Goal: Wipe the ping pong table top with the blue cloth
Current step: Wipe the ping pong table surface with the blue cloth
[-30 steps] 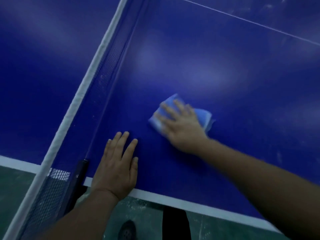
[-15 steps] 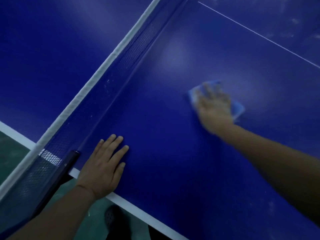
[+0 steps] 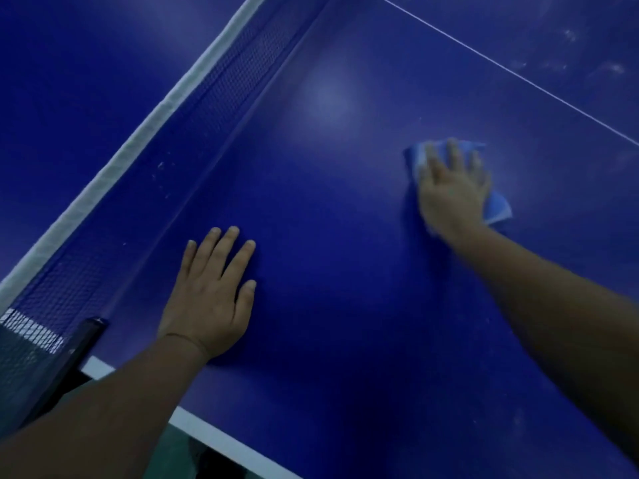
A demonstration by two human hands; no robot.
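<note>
The dark blue ping pong table top [image 3: 339, 209] fills most of the view. A folded light blue cloth [image 3: 498, 205] lies flat on it at the right, mostly hidden under my right hand [image 3: 451, 188], which presses it down with straight, spread fingers. My left hand [image 3: 211, 295] rests flat on the table near its white side edge, fingers straight, holding nothing. It lies just right of the net.
The net [image 3: 193, 108] with its white top band runs diagonally from lower left to top centre. Its dark clamp post [image 3: 74, 354] grips the table edge at lower left. A thin white centre line [image 3: 518, 74] crosses the upper right. Greenish floor [image 3: 166, 454] shows below the white edge stripe.
My right hand has slid the cloth away from the net, to the right and farther across the table. The left hand has stayed planted near the edge.
</note>
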